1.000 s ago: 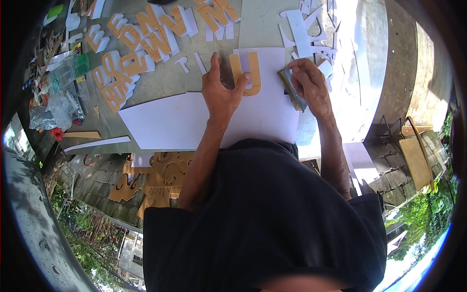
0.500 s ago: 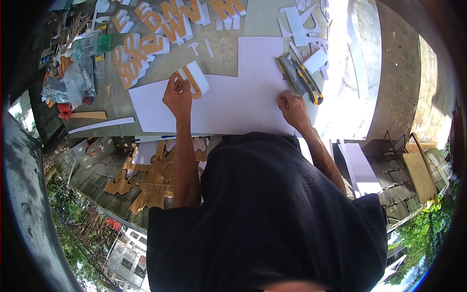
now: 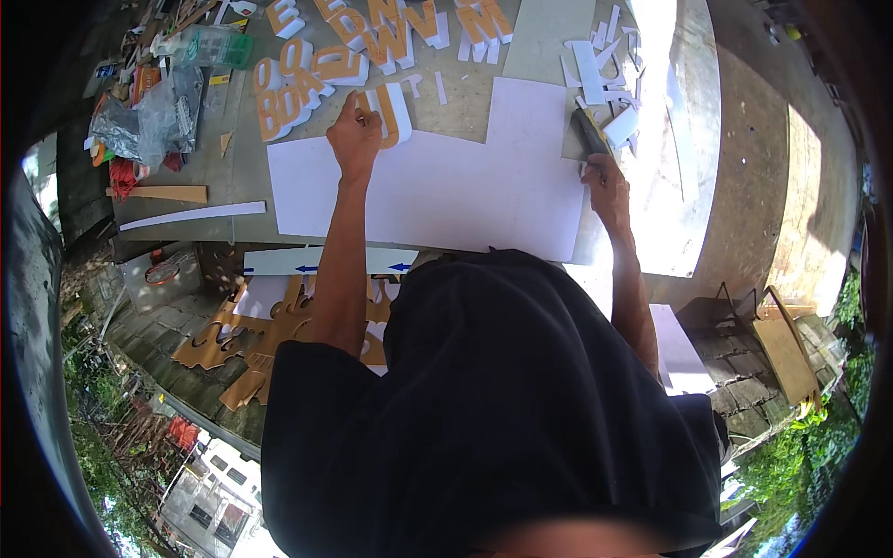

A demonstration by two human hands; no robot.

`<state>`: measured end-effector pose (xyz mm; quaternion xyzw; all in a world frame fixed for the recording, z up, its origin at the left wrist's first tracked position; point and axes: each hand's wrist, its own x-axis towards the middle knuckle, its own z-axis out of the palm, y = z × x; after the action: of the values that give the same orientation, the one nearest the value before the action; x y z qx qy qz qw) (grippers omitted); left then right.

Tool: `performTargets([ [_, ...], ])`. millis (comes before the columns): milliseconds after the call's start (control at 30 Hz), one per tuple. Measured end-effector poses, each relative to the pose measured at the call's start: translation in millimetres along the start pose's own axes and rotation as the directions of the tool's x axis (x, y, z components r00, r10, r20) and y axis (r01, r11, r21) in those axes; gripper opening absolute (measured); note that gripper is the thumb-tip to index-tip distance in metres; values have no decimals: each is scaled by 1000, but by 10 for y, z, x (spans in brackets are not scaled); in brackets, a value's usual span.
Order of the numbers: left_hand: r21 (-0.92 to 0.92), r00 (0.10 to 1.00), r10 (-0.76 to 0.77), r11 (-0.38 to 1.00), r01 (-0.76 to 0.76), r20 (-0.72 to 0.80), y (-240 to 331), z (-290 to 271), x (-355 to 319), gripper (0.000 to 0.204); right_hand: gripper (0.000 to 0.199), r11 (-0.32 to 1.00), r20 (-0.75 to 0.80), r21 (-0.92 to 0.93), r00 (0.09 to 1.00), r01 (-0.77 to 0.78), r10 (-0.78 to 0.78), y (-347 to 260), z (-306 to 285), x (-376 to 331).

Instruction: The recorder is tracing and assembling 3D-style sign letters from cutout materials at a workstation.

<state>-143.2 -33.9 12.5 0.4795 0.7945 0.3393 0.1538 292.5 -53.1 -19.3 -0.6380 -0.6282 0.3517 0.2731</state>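
Observation:
My left hand [image 3: 355, 138] is closed at the left side of a thick block letter [image 3: 397, 113] with a tan face and white sides. That letter stands at the far edge of a white sheet [image 3: 419, 191], beside the rows of similar letters. Over on the right, my right hand [image 3: 607, 191] has its fingers curled around the near end of a yellow and black utility knife [image 3: 596, 127]. The knife lies along a dark, flat, worn piece [image 3: 585, 136], and my fingers cover most of its handle.
More block letters [image 3: 344, 65] stand at the far left-centre of the grey table [image 3: 456, 107]. White offcuts [image 3: 595, 70] lie at the far right. Plastic bags [image 3: 167, 116] and a green box [image 3: 223, 46] clutter the left. Cut brown sheets [image 3: 251, 325] lie below the near edge.
My left hand has carried the block letter away from me, off the sheet's middle toward the other letters. My right hand has moved onto the knife. The whole view has shifted somewhat.

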Motion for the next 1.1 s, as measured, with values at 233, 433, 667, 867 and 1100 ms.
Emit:
performTargets([
  [233, 68, 996, 59, 996, -64, 68, -131, -104, 121, 58, 31, 979, 52, -49, 978, -199, 202, -154, 6, 18],
  [433, 210, 992, 122, 970, -123, 19, -483, -350, -26, 52, 34, 943, 102, 47, 941, -329, 323, -547, 63, 141],
  [667, 398, 982, 157, 911, -104, -103, -923, -668, -94, 45, 29, 970, -109, -140, 977, -199, 184, -384, 63, 770],
  [867, 356, 985, 115, 932, -63, -127, -983, -652, -216, 45, 32, 962, -25, -183, 979, -202, 201, -587, 50, 1085],
  [1100, 281, 982, 95, 959, -46, -164, -839, -537, -399, 46, 28, 990, 196, -108, 974, -93, 113, -478, 373, 914],
])
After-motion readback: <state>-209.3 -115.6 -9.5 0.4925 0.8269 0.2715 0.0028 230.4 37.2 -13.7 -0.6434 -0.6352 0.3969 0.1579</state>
